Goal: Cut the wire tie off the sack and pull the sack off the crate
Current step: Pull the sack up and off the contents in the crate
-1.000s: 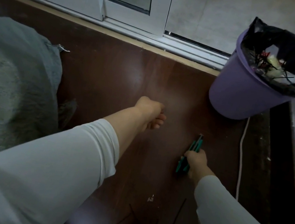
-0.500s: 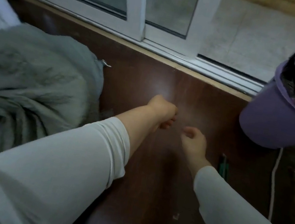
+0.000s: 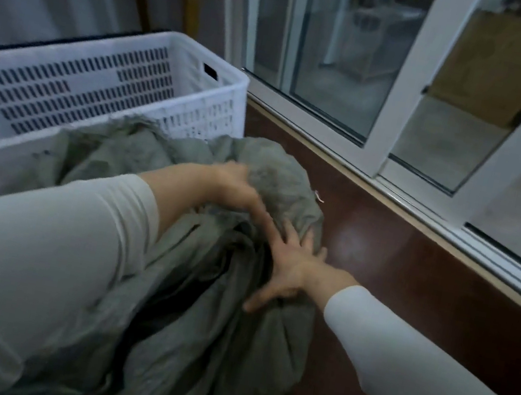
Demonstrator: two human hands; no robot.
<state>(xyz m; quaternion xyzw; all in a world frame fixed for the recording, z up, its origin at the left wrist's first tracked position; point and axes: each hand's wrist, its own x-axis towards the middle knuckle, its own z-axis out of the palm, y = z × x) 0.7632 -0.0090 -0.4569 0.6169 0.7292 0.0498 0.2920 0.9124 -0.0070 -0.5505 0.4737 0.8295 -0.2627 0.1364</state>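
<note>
Floor [image 3: 409, 293]: crate [image 3: 104, 89] beside sack [image 3: 225, 348].

Dark brown floor [image 3: 392, 290] carries white slotted crate [image 3: 104, 89] at 10 o'clock, crumpled grey-green sack [image 3: 225, 348] at centre, touching crate.

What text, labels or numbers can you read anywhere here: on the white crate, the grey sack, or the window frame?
None: no readable text in this view.
White crate: only vent slots, no label visible.
Grey sack: plain fabric, no print visible.
Window frame: no markings visible.
</note>
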